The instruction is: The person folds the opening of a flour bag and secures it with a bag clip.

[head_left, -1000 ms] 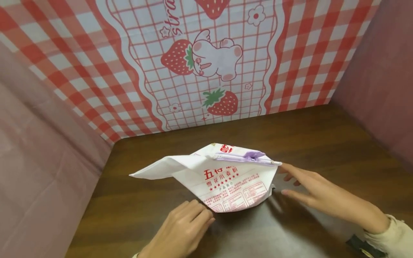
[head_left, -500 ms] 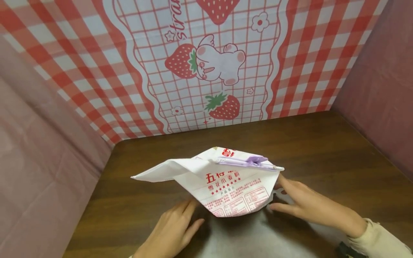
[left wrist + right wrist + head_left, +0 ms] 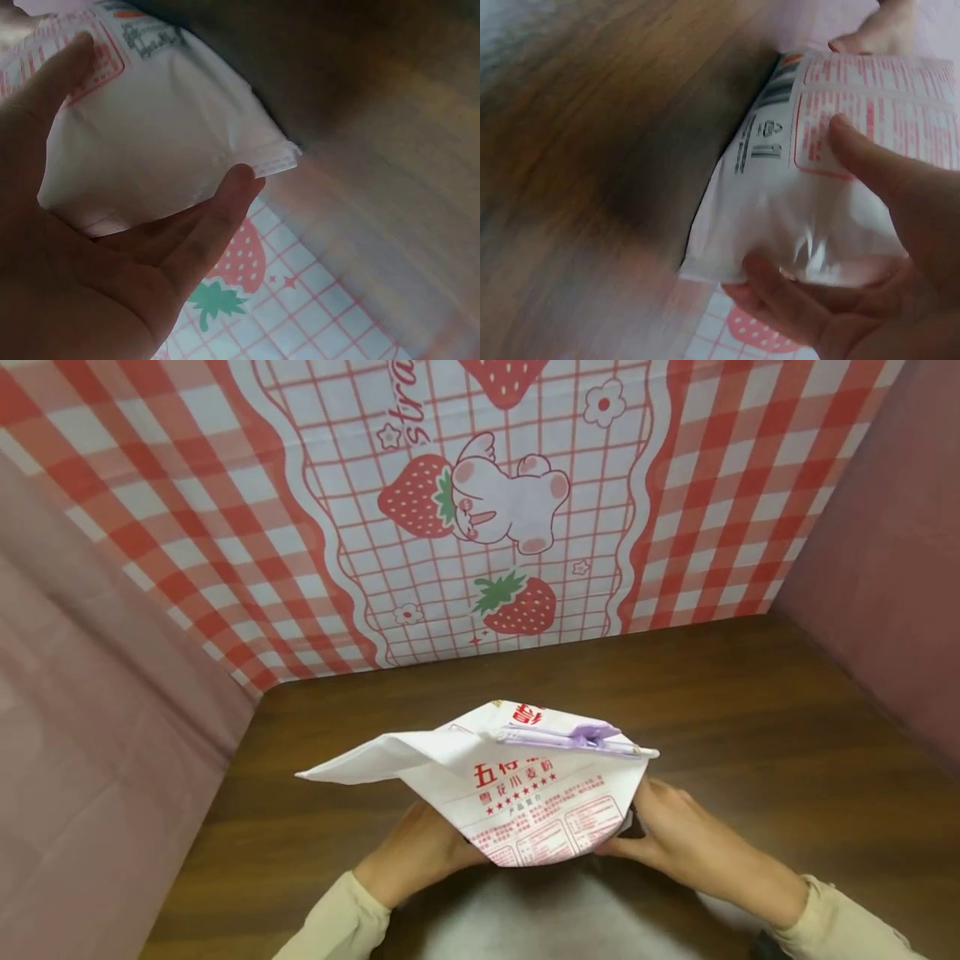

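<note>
A white flour bag (image 3: 536, 806) with red print stands at the middle of the table, its top folded over and a white flap pointing left. Across the fold runs a purple bag clip (image 3: 592, 737). My left hand (image 3: 423, 852) grips the bag's left side, fingers partly hidden behind it; in the left wrist view the thumb lies on the printed face and the fingers curl round the side near a lower corner. On the opposite side my right hand (image 3: 678, 831) holds the bag the same way, its thumb (image 3: 866, 154) on the print in the right wrist view.
The brown wooden table (image 3: 750, 693) ends at a red-and-white checked cloth (image 3: 510, 510) with strawberries, hanging at the back. Pink curtains (image 3: 97, 710) close off both sides. A small dark object (image 3: 767, 946) lies by the right sleeve.
The left hand has moved from in front of the bag's lower left to its left side. The right hand has come in from the right. Both now grip the bag, which stays about in place.
</note>
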Demonstrator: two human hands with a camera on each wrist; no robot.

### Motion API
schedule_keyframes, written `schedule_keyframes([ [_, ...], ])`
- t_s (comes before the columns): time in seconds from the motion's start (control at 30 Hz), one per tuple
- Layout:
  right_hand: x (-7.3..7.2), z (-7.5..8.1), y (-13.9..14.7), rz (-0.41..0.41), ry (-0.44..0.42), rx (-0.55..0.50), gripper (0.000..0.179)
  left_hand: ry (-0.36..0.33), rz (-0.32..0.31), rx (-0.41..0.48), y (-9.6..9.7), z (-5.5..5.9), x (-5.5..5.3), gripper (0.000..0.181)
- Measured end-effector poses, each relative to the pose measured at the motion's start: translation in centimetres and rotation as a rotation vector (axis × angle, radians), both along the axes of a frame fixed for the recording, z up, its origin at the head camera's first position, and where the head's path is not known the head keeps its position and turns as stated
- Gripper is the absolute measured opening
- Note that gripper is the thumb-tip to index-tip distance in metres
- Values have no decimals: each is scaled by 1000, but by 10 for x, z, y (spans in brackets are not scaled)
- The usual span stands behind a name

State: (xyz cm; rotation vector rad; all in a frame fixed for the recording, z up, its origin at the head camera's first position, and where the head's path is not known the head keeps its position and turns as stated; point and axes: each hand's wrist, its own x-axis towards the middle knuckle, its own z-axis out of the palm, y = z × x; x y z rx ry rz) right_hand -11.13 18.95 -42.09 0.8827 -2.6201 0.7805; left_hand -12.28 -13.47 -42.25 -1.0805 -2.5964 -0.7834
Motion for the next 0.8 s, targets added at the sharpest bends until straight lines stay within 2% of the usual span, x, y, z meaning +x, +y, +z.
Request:
schedule_keyframes([
  [0.17, 1, 1, -8, -66, -17, 32, 78, -17, -24, 72, 2, -3, -2, 62],
  [0.3, -1, 0, -13, -90, -12, 39, 69, -43, -26, 91, 1, -3, -1, 59],
  [0.5, -3, -2, -13, -90, 3, 34, 72, -25, -27, 73, -1, -2, -4, 61],
  [0.67, -7, -4, -12, -97, 44, 41, 71, -52, -58, 83, 0, -1, -14, 65],
  [0.8, -16, -4, -9, -97, 63, 45, 72, -61, -62, 85, 3, 2, -24, 66],
])
